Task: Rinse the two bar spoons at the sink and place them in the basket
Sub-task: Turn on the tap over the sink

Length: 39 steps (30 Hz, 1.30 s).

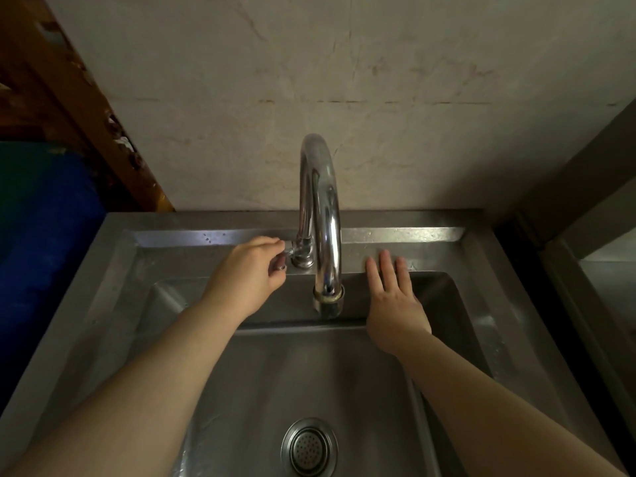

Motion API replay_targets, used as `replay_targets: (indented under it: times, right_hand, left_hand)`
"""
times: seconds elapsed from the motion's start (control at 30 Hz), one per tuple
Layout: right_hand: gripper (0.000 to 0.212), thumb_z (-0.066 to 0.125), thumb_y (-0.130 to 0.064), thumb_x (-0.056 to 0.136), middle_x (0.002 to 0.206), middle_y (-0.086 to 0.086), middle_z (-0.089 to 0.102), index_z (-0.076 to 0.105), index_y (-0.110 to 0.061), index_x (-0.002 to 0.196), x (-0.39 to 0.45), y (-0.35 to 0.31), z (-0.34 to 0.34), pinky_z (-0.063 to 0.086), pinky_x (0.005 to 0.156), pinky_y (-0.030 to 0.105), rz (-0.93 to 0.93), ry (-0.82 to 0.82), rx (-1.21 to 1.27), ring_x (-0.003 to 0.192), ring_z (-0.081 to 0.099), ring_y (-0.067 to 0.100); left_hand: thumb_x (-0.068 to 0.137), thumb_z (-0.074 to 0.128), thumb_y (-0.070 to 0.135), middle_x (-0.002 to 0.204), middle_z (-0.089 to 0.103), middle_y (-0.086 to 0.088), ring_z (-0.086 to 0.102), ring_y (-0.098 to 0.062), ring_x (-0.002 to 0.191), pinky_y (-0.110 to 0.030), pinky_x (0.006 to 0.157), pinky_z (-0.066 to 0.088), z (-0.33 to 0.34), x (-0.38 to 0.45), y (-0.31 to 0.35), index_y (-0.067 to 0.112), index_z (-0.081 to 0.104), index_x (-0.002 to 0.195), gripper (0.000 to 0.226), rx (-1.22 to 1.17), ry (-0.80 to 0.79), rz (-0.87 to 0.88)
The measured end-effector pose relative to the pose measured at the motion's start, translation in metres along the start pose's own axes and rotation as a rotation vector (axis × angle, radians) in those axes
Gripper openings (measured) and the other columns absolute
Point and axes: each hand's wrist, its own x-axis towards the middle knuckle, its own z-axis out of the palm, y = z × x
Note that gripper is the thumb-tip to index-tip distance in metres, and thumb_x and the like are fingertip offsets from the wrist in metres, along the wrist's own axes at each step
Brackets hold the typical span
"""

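A steel sink [464, 304] fills the lower view, with a tall curved chrome faucet [318, 201] at its back rim. My left hand [247, 273] is closed on the small tap handle [288, 251] at the faucet's base. To the right of the spout, my right hand [392, 301] is held flat with fingers spread, holding nothing, its fingertips over the back ledge. No water is visible below the spout. No bar spoon and no basket are in view.
The round drain strainer [309, 448] sits in the basin floor near the bottom edge. A beige tiled wall [344, 80] rises behind the sink. A blue drum [44, 235] stands at the left, and another steel surface [605, 287] lies at the right.
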Motion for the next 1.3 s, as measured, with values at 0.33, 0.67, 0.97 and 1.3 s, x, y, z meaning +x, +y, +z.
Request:
replay_targets:
  times: [0.33, 0.67, 0.97, 1.3]
  right_hand:
    - [0.103, 0.053, -0.001, 0.086, 0.16, -0.002, -0.031, -0.022, -0.029, 0.151, -0.001, -0.001, -0.003, 0.027, 0.118, 0.048, 0.006, -0.003, -0.006, 0.145, -0.028, 0.027]
    - [0.101, 0.052, -0.002, 0.088, 0.16, -0.002, -0.031, -0.022, -0.028, 0.151, -0.003, -0.001, -0.004, 0.024, 0.119, 0.045, 0.005, -0.013, -0.004, 0.146, -0.027, 0.028]
    - [0.102, 0.053, -0.002, 0.089, 0.159, -0.001, -0.032, -0.023, -0.027, 0.151, -0.002, -0.002, -0.005, 0.025, 0.119, 0.044, 0.005, -0.029, -0.018, 0.146, -0.027, 0.028]
    - [0.103, 0.054, -0.002, 0.089, 0.159, -0.001, -0.032, -0.024, -0.028, 0.15, -0.003, -0.001, -0.006, 0.023, 0.117, 0.046, 0.007, -0.032, -0.033, 0.146, -0.027, 0.029]
  left_hand:
    - [0.084, 0.062, 0.006, 0.097, 0.066, -0.011, 0.06, -0.026, 0.083, -0.025, 0.07, 0.036, -0.009, 0.001, 0.007, 0.0, 0.069, 0.096, 0.015, -0.02, -0.039, -0.002]
    - [0.086, 0.063, 0.008, 0.097, 0.067, -0.01, 0.059, -0.024, 0.083, -0.025, 0.071, 0.038, -0.011, 0.006, 0.006, 0.0, 0.07, 0.102, 0.02, -0.027, -0.062, -0.008]
    - [0.087, 0.058, 0.009, 0.07, 0.049, 0.012, 0.05, -0.01, 0.065, -0.02, 0.056, 0.037, -0.015, 0.007, 0.007, 0.024, 0.053, 0.067, 0.026, -0.051, -0.102, 0.023]
    - [0.092, 0.056, 0.03, 0.153, 0.037, 0.002, 0.038, -0.02, 0.138, -0.042, 0.109, 0.037, 0.0, -0.01, 0.003, 0.022, 0.04, 0.144, 0.055, -0.032, -0.146, -0.101]
